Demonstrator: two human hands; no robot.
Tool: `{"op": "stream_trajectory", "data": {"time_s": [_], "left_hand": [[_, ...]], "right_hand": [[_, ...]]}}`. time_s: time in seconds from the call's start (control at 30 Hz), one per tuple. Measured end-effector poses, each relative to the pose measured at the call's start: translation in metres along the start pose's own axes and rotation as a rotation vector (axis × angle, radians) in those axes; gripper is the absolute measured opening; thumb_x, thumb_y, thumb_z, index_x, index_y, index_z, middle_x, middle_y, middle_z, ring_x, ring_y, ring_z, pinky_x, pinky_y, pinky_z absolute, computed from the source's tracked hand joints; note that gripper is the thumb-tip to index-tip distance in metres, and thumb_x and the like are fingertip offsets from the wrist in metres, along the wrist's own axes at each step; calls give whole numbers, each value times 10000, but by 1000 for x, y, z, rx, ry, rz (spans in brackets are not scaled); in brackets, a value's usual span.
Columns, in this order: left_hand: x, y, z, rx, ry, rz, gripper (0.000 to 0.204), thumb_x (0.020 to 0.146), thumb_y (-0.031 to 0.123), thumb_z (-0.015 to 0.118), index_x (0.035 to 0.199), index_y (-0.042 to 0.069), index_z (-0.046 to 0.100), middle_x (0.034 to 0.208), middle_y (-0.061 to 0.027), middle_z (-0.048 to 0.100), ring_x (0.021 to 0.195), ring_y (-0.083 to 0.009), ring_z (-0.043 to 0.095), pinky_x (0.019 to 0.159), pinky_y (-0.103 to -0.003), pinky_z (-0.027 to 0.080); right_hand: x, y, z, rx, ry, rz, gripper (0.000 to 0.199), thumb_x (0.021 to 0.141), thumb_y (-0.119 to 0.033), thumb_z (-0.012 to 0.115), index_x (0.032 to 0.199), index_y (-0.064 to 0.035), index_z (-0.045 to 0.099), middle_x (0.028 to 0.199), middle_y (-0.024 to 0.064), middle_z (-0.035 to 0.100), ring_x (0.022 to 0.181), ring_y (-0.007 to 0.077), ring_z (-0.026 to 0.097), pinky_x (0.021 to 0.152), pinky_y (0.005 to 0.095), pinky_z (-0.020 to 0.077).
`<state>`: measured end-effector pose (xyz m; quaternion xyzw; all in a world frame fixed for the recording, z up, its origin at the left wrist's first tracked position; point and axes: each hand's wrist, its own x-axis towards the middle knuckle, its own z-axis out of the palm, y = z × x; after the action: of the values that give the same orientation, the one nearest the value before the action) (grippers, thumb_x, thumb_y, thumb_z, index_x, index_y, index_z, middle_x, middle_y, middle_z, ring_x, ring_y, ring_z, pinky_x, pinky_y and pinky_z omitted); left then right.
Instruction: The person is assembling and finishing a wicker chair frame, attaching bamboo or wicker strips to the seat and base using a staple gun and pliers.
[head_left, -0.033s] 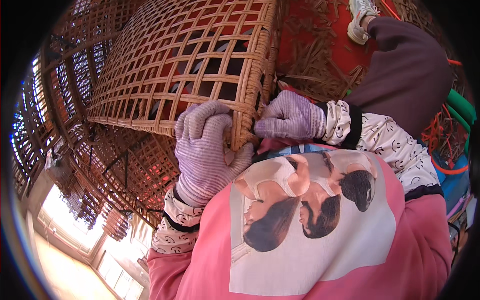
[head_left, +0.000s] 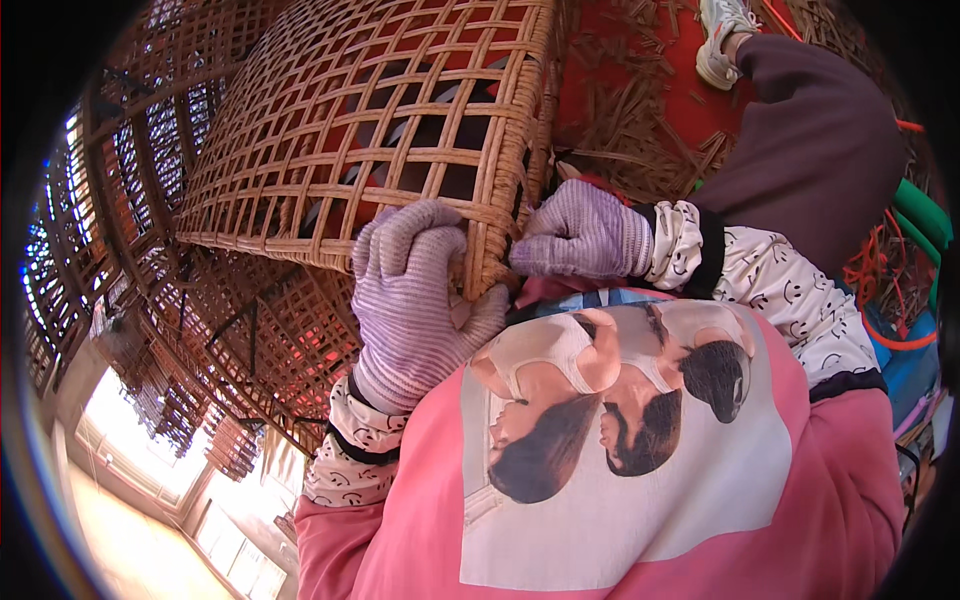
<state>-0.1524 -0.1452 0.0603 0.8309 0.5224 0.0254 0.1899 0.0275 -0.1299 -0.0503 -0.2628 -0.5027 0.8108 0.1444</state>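
A large brown wicker panel (head_left: 340, 150) of open lattice weave has its near corner close to my body. My left hand (head_left: 410, 300), in a striped lilac glove, grips that corner; the fingers curl over the lattice and the thumb lies against the bound end. Just right of the wrapped edge (head_left: 515, 110), my right hand (head_left: 582, 232) in a matching glove is closed, knuckles up, beside the corner. Whatever its fingertips pinch is hidden behind the glove and the rim.
More woven wicker pieces (head_left: 250, 330) are stacked to the left. Cut brown strips (head_left: 625, 130) litter the red floor (head_left: 690, 115) beyond my right hand. My bent leg (head_left: 810, 130) lies at the right, near a green tube (head_left: 920, 215) and orange cord (head_left: 900, 342).
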Motion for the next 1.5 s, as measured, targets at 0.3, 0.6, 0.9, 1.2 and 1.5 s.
{"op": "stream_trajectory", "data": {"time_s": [0.3,0.6,0.9,1.2,1.5], "left_hand": [[-4,-10,-4,-132,-137,-52,389,544,192,720,843,47,519,989,-97,521,929,-285,500,855,-394,356],[-14,-2,16,-160,41,-109,367,581,207,695,862,38,532,1027,-116,522,1030,-289,470,1022,-457,216],[-20,-9,9,-99,-73,-119,456,520,196,752,890,52,528,1029,-103,506,1035,-278,467,1027,-450,207],[-26,-7,17,-46,14,-154,422,538,189,718,888,71,515,1022,-84,506,1026,-261,478,1021,-460,224],[-20,-10,15,-44,1,-65,482,512,224,768,895,73,517,1020,-87,505,1038,-271,462,1011,-455,240]], "right_hand": [[22,7,-16,-660,164,-610,391,774,-357,623,571,-26,585,489,129,494,451,313,490,411,357,363],[19,18,-19,-449,32,-424,326,791,-362,596,666,-63,630,579,117,556,546,307,547,492,376,415],[23,13,-21,-850,74,-610,341,777,-425,581,656,-108,624,590,103,574,555,292,560,579,397,431],[30,15,-14,-691,12,-594,352,821,-331,548,589,-67,566,556,120,520,536,327,524,484,396,399],[26,16,-20,-659,78,-613,388,813,-354,570,556,-64,554,525,121,507,519,329,520,484,390,393]]}}
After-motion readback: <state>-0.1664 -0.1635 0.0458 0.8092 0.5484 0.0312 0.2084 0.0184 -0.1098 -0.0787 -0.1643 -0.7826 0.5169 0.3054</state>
